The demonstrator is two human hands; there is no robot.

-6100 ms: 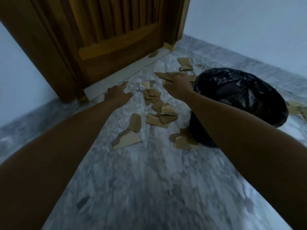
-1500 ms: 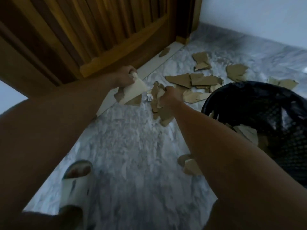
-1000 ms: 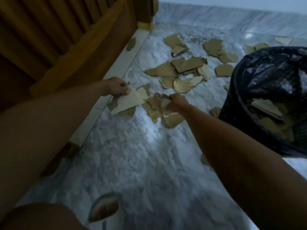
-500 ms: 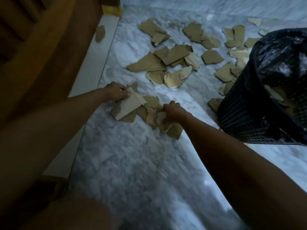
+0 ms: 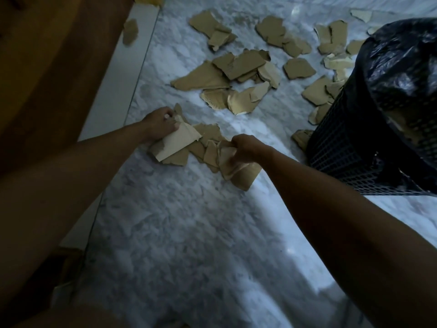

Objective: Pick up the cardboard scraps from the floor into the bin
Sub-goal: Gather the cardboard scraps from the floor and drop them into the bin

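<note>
My left hand (image 5: 158, 123) grips a bundle of brown cardboard scraps (image 5: 173, 144), a pale triangular piece on top. My right hand (image 5: 247, 147) is closed on another bunch of scraps (image 5: 236, 169) that hang below its fingers. Both hands are low over the marble floor, close together. Several loose scraps (image 5: 236, 67) lie farther ahead. The black mesh bin (image 5: 350, 147) with a black liner (image 5: 402, 67) stands at the right, a few scraps visible inside.
A wooden door (image 5: 54, 48) and a white threshold strip (image 5: 120, 76) run along the left, with one scrap (image 5: 130, 31) on the strip. More scraps (image 5: 331, 36) lie behind and beside the bin. Grey marble floor (image 5: 189, 233) fills the foreground.
The view has tilted down and moved forward over the scraps. Both hands have kept their bundles and drawn slightly closer to each other. The bin now sits farther right in view.
</note>
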